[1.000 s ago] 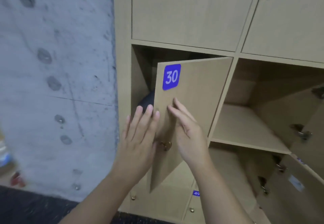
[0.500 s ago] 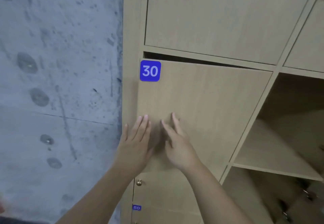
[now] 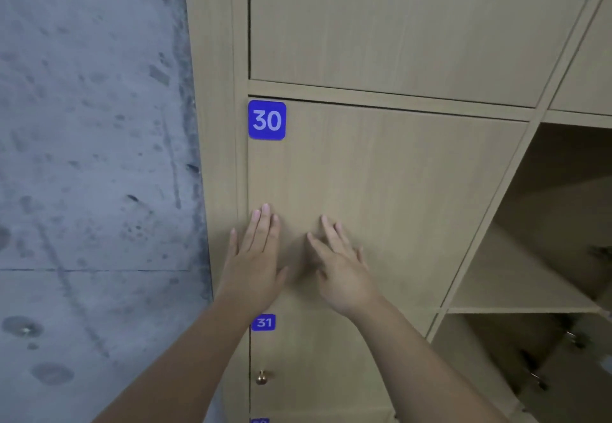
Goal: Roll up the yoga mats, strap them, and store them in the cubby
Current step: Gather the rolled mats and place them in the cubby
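Pressing cubby door flush: left hand, right hand flat, fingers straight, gripping nothing; mats presumably stowed behind.

Two bare forearms in view, entering from bottom edge. No sleeves visible up to frame edge. Left hand and right hand: no rings, no watch, no wristbands, no gloves. Fingernails short, unpainted (pale tips on the left). No marks or tattoos seen.
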The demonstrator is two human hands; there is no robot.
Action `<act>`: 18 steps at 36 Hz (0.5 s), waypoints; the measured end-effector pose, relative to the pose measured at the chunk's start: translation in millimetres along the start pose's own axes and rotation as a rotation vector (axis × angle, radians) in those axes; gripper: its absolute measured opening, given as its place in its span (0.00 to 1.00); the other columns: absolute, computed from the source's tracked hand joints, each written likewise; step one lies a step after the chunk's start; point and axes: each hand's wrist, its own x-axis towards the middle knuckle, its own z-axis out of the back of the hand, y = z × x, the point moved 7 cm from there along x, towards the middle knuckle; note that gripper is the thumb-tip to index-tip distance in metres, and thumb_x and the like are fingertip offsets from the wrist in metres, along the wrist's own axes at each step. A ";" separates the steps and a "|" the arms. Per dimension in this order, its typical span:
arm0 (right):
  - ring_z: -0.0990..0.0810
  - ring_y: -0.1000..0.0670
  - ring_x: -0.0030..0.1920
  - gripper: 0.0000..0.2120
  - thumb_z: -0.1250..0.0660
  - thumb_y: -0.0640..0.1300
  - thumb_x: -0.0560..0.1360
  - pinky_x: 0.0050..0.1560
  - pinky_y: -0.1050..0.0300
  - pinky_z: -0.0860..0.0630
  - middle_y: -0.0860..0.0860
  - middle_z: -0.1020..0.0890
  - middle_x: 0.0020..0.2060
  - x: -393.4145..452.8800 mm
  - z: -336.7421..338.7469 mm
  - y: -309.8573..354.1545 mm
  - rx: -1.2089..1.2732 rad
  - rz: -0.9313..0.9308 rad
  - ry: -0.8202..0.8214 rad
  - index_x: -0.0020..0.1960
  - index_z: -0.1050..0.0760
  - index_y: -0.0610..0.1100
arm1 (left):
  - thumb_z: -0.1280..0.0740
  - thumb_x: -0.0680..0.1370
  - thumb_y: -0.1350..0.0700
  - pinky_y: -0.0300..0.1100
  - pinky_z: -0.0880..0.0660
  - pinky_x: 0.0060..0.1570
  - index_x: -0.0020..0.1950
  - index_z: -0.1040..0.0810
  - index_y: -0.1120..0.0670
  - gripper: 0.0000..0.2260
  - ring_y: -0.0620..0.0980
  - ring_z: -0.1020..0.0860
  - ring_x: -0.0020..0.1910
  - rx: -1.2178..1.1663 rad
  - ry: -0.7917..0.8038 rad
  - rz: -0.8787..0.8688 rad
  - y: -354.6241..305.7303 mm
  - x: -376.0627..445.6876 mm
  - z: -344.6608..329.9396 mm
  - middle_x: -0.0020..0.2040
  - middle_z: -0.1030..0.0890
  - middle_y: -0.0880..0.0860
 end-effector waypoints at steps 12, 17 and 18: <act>0.53 0.50 0.79 0.29 0.41 0.34 0.77 0.76 0.60 0.55 0.48 0.49 0.79 -2.4 -0.2 -18.4 0.277 0.015 -0.130 0.76 0.39 0.46 | 0.24 0.68 0.51 0.62 0.43 0.68 0.73 0.35 0.63 0.38 0.58 0.46 0.75 -0.136 -0.093 0.033 -11.6 5.1 -8.8 0.76 0.40 0.62; 0.50 0.50 0.78 0.29 0.40 0.35 0.78 0.71 0.69 0.54 0.48 0.46 0.78 -46.0 3.7 -59.0 0.259 -0.090 -0.169 0.77 0.41 0.48 | 0.43 0.74 0.46 0.62 0.45 0.70 0.74 0.35 0.60 0.31 0.56 0.47 0.76 -0.352 -0.078 0.000 -62.7 -3.4 -16.9 0.76 0.38 0.60; 0.49 0.51 0.78 0.29 0.40 0.35 0.78 0.70 0.71 0.55 0.49 0.45 0.78 -57.4 6.0 -69.8 0.250 -0.122 -0.174 0.77 0.41 0.49 | 0.44 0.74 0.46 0.62 0.46 0.70 0.74 0.35 0.60 0.31 0.56 0.47 0.76 -0.401 -0.053 -0.019 -77.1 -5.7 -21.2 0.76 0.38 0.60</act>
